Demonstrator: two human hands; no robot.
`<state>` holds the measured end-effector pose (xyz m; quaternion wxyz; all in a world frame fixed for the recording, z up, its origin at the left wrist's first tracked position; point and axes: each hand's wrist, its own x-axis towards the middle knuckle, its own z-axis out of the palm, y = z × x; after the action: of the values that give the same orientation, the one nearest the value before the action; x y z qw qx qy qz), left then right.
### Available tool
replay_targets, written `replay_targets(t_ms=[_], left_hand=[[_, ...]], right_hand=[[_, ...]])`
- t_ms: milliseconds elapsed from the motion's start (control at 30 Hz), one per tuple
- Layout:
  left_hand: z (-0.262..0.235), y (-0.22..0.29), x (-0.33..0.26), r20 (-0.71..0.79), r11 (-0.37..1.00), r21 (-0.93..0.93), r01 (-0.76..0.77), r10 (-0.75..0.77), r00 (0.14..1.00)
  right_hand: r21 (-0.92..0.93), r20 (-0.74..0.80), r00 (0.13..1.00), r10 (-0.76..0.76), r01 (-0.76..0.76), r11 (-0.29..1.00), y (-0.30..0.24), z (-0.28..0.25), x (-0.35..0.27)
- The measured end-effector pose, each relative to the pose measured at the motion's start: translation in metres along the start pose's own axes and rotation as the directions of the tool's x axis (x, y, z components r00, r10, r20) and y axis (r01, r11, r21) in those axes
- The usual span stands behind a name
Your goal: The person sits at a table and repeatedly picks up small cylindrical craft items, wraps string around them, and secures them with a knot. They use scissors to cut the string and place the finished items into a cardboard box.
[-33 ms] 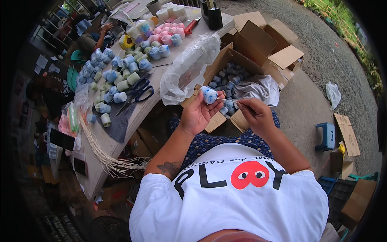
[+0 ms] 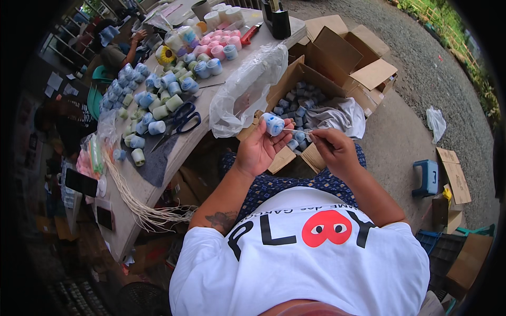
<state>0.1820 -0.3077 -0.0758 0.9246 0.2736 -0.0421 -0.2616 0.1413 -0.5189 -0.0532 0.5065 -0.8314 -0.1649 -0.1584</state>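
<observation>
My left hand (image 2: 259,150) cradles a small blue-and-white candle (image 2: 274,125) on its side, between thumb and fingers. From the candle's right end a thin white wick (image 2: 296,129) runs across to my right hand (image 2: 336,150), whose thumb and forefinger pinch it. Below and beyond my hands, an open cardboard box (image 2: 287,83) holds many blue-grey candles (image 2: 297,105), with a pale cloth (image 2: 342,118) bunched over its right side.
At left, the table (image 2: 205,97) carries piled blue, green and pink candles (image 2: 174,102), scissors (image 2: 185,117), a grey cloth (image 2: 158,167), loose wicks (image 2: 132,197) and phones (image 2: 81,182). A plastic bag (image 2: 250,87) overhangs its edge. Another person (image 2: 117,52) sits beyond; a blue stool (image 2: 425,178) stands right.
</observation>
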Motion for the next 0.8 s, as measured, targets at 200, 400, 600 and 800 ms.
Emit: replay_targets(t_ms=[200,400,600,800], left_hand=[[0.004,-0.005,0.000,-0.013,0.999,0.042,-0.033,0.033,0.999],[0.011,-0.017,0.006,-0.014,0.988,0.141,-0.064,0.067,0.998],[0.016,-0.037,0.007,0.014,0.958,0.273,-0.086,0.086,0.996],[0.013,-0.047,0.012,0.036,0.932,0.342,-0.119,0.114,0.993]], right_hand=[[-0.047,0.014,0.999,-0.030,0.031,0.998,0.003,0.001,0.000],[-0.009,0.020,1.000,-0.021,0.021,1.000,0.015,0.007,0.004],[0.032,0.040,0.998,-0.051,0.049,0.998,0.027,0.018,0.002],[-0.022,0.192,0.981,0.036,-0.033,0.999,0.036,0.022,-0.008]])
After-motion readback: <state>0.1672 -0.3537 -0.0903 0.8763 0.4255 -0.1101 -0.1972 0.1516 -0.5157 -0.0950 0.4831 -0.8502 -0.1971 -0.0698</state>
